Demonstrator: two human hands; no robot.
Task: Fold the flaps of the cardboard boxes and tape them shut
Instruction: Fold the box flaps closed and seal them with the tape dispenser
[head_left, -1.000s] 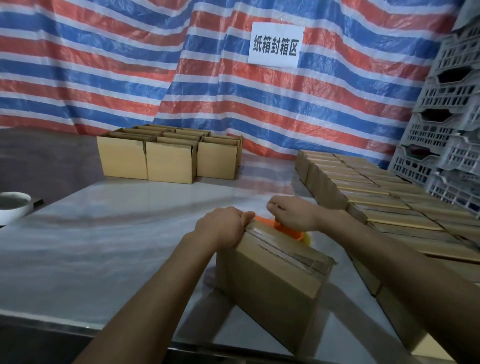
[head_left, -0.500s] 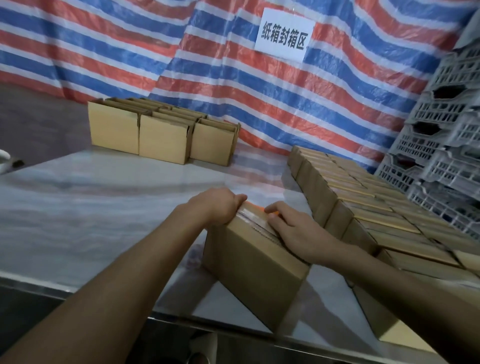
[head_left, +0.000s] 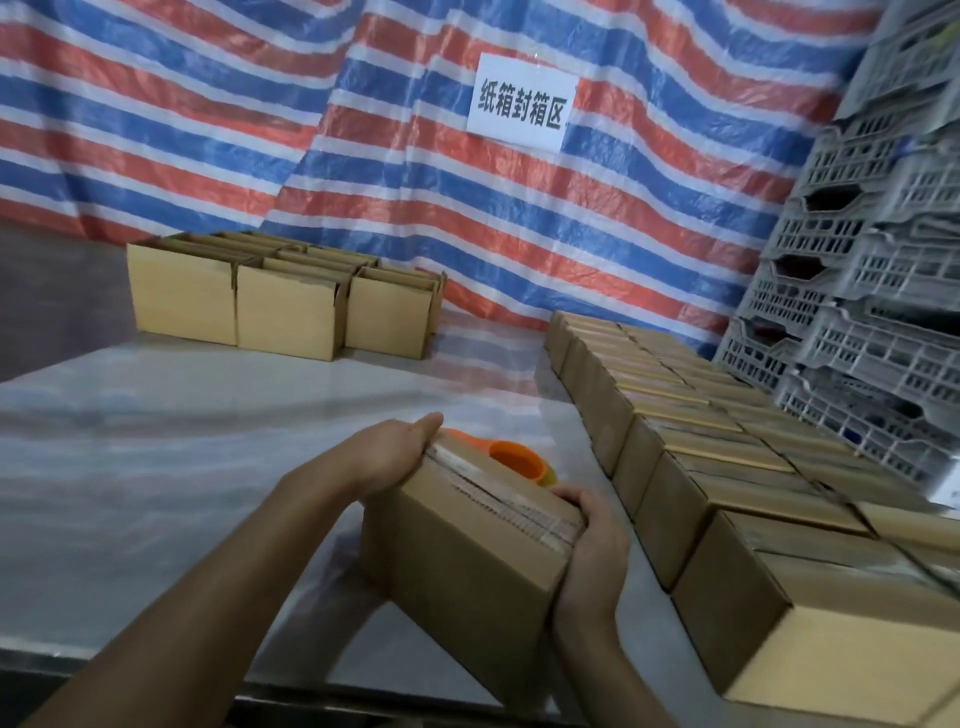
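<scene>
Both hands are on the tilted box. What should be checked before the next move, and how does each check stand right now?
1. Grip: left hand and right hand hold opposite ends of the held box: ok.
2. Flaps closed, tape along the top seam: ok.
3. Tape ends pressed down over the box ends: cannot tell, the hands cover them.
4. Box flat on the table: not ok, tilted on one edge.
5. Orange tape dispenser clear of the box: cannot tell, it lies just behind.

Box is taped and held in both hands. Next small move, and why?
Probably shift the box right, beside the sealed row: tape covers its top seam, left hand and right hand grip its ends, and the orange dispenser lies free behind it.
</scene>
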